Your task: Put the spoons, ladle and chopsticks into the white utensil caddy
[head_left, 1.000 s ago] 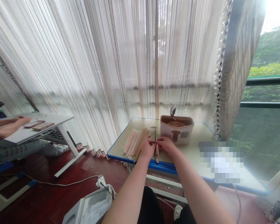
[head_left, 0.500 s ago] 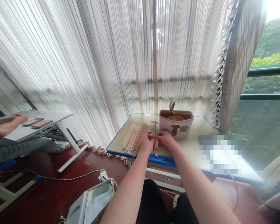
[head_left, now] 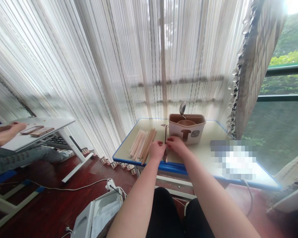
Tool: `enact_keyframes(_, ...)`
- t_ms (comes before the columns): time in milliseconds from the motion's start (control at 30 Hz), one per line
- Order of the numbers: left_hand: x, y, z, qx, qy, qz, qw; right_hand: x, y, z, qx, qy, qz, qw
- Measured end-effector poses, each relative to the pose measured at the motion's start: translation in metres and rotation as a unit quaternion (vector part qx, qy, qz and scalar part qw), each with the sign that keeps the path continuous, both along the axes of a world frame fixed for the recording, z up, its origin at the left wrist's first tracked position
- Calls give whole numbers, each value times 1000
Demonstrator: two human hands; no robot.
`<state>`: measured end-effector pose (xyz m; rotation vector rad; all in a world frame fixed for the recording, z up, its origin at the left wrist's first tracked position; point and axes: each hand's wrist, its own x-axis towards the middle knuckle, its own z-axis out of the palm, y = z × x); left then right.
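On the cream table (head_left: 206,155) with the blue edge, we have a long metal utensil (head_left: 166,133) lying between our hands, its flared head pointing away from us. Our right hand (head_left: 175,145) pinches its shaft; our left hand (head_left: 157,150) is curled narrow with fingertips at the shaft, though we cannot tell whether it grips. Pale chopsticks (head_left: 138,143) and brown chopsticks (head_left: 149,143) lie to the left; right of the utensil stands a brown-rimmed box (head_left: 176,130) with a metal spoon (head_left: 182,108) inside.
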<state>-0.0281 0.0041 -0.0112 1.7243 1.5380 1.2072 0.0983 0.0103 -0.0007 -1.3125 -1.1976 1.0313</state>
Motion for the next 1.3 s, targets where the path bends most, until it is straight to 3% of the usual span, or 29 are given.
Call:
enact_keyframes(200,0,5,-9,-18,-46,-31,998,-1,-1,1,4,3,0,1000)
enact_keyframes(400,-3,9,-17,-22,-97,-25,995,-2,-3,4,12,18,13,1000)
enact_keyframes(633,-5,5,-13,-14,-152,-26,988,-5,-1,5,37,15,11,999)
enact_keyframes(833,-7,-4,-9,-60,-124,-113,984,-3,1,11,104,-14,-16,994)
enact_keyframes(967,-6,-12,-7,-30,-104,-159,981,-3,1,15,142,-36,-39,988)
enact_keyframes(1167,-7,-24,3,60,-38,-111,991,-5,-4,21,182,-39,-32,982)
enact_keyframes(1300,-8,-29,8,70,-37,-86,993,-6,-8,24,193,-33,-13,981)
